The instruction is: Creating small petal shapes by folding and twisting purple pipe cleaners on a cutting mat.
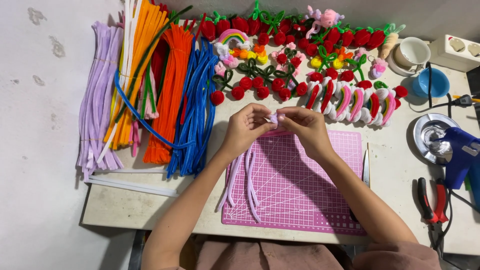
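My left hand (246, 127) and my right hand (305, 127) meet above the top edge of a pink cutting mat (310, 190). Together they pinch a small curled piece of pale lilac pipe cleaner (274, 118) between the fingertips. Several loose pale lilac pipe cleaner lengths (247, 182) lie on the mat's left side, under my left wrist.
Bundles of lilac (97, 105), orange (167, 90) and blue pipe cleaners (197, 110) lie at the left. Finished red cherries, flowers and rainbows (350, 102) fill the back. At the right are a white cup (411, 52), blue bowl (433, 82), blue glue gun (462, 155) and red-handled pliers (433, 202).
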